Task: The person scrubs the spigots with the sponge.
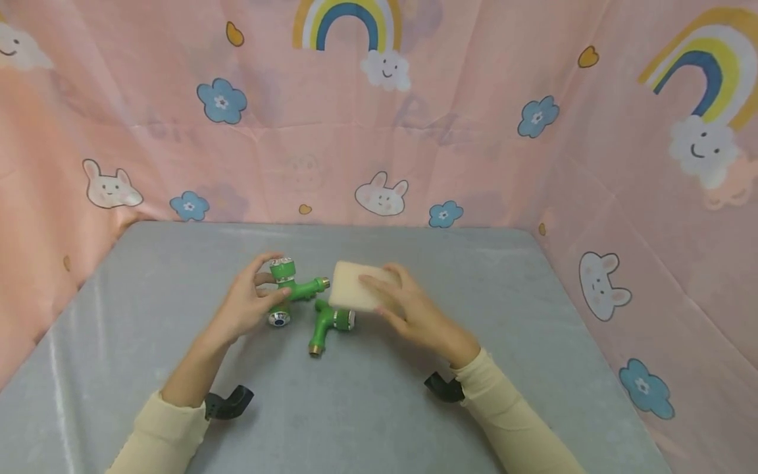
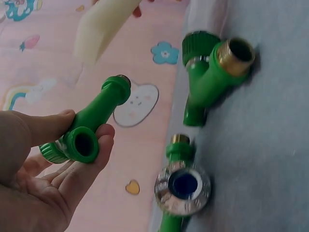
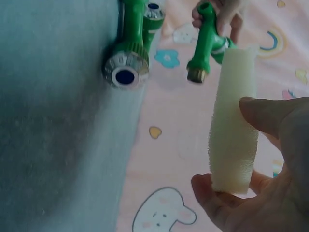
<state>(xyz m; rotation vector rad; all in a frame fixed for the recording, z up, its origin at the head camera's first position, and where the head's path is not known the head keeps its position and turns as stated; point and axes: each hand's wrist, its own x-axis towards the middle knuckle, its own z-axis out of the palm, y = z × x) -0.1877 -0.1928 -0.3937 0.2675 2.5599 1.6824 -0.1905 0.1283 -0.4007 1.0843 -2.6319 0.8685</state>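
My left hand grips a green tap raised above the table, thumb on one side and fingers on the other. The tap's brass threaded end points toward the sponge, and its open outlet faces the left wrist camera. In my right hand is a cream sponge, pinched between thumb and fingers and held up off the table. Below the hands, a second green tap lies on the table. A third tap is partly hidden under the left hand; its chrome knob has a blue centre.
A grey cloth-covered table spreads beneath both hands. Pink patterned curtain hangs along its back and sides. Black wrist mounts stick out from both forearms above the tabletop.
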